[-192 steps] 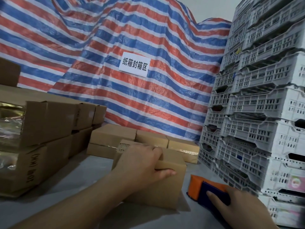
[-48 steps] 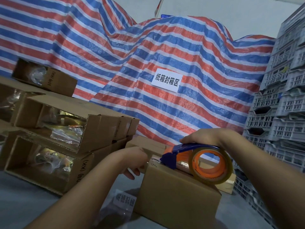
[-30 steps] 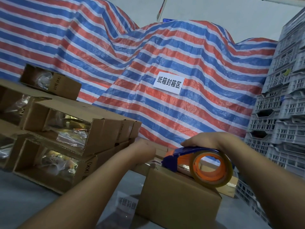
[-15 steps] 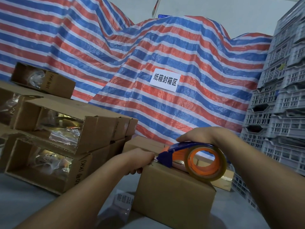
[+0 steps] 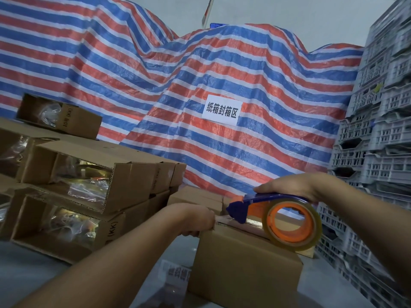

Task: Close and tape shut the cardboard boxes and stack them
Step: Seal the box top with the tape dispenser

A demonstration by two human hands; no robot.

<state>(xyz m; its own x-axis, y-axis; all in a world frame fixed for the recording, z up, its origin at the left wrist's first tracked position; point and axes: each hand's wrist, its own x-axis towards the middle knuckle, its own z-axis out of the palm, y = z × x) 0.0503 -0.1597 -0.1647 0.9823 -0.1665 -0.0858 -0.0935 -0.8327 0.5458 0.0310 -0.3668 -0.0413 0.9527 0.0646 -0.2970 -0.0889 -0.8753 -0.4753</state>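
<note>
A closed cardboard box [image 5: 242,265] stands on the grey table in front of me. On its top rests a blue and orange tape dispenser [image 5: 287,221] with a clear tape roll. My right hand [image 5: 287,185] grips the dispenser's handle from above. My left hand [image 5: 195,218] holds the box's top left edge, fingers curled over the end where the tape begins. The dispenser's blue nose sits just right of that hand.
Open-ended cardboard boxes [image 5: 89,187] with plastic-wrapped goods are stacked at the left. More closed boxes [image 5: 195,196] lie behind. Grey plastic crates [image 5: 378,130] tower at the right. A striped tarp [image 5: 178,74] with a white label [image 5: 221,110] hangs behind. A plastic bag [image 5: 173,276] lies by the box.
The dispenser has stayed on the box top near the left end, shifting only slightly. My left hand keeps its grip on the box's edge. The view has wobbled a little.
</note>
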